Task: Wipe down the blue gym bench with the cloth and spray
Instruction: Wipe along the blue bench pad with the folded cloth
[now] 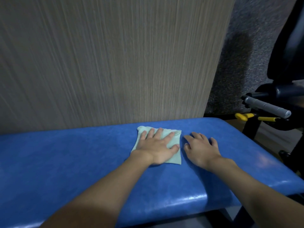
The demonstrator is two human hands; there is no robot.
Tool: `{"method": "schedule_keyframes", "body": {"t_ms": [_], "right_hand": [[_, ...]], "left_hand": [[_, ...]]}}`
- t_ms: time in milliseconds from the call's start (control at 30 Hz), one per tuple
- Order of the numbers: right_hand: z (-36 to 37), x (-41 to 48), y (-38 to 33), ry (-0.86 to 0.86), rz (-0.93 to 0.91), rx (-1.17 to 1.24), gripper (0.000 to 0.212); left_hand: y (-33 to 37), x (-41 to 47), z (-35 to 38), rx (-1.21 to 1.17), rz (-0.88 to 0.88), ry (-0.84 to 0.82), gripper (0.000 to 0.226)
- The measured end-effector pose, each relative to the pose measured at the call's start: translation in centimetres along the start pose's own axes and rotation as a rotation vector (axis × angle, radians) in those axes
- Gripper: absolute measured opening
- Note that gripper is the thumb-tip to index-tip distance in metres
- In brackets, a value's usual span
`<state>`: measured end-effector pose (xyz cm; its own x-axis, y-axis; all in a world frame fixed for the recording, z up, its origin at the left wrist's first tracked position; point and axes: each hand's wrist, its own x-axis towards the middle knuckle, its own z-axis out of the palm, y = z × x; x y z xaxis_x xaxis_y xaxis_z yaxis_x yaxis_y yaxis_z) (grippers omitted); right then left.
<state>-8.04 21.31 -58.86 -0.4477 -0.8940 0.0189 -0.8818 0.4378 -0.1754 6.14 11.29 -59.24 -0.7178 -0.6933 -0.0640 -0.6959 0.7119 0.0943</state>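
Note:
The blue padded gym bench (74,158) runs across the lower half of the view, its end at the right. A pale green folded cloth (174,157) lies flat on the pad near its far edge. My left hand (158,145) presses down on the cloth with its fingers spread and straight. My right hand (201,146) rests on the bare pad just right of the cloth, fingers relaxed, holding nothing. No spray bottle is in view.
A grey wood-grain wall panel (115,60) stands directly behind the bench. At the right is a black exercise machine with a grey handle (266,106) and yellow parts (241,116), above speckled dark floor (246,46).

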Motion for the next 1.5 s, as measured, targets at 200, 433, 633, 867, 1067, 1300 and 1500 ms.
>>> {"method": "schedule_keyframes", "body": {"t_ms": [200, 433, 633, 867, 1067, 1300, 1500], "right_hand": [[0.1, -0.1, -2.1, 0.049, -0.066, 0.042, 0.050], [1.7, -0.1, -7.4, -0.048, -0.190, 0.033, 0.054], [0.8, 0.2, -9.7, -0.003, -0.140, -0.049, 0.048], [2.6, -0.8, -15.7, -0.103, -0.223, -0.023, 0.052], [2.4, -1.0, -21.5, -0.056, -0.255, 0.003, 0.051], [5.6, -1.1, -31.7, -0.041, -0.378, -0.027, 0.052], [6.4, -1.5, -40.1, -0.071, -0.537, 0.077, 0.057]], "left_hand": [[-3.6, -1.4, -0.3, 0.018, -0.023, 0.010, 0.064], [-9.3, -3.9, -0.6, 0.010, -0.071, 0.016, 0.063], [-15.0, -6.1, -0.7, 0.012, -0.098, 0.029, 0.063], [-20.1, -9.5, -1.2, 0.024, -0.145, 0.034, 0.061], [-25.4, -13.2, -1.4, 0.016, -0.194, 0.038, 0.061], [-33.8, -18.0, -1.5, 0.022, -0.279, 0.053, 0.063], [-39.3, -21.2, -1.7, 0.032, -0.354, 0.091, 0.061]]}}
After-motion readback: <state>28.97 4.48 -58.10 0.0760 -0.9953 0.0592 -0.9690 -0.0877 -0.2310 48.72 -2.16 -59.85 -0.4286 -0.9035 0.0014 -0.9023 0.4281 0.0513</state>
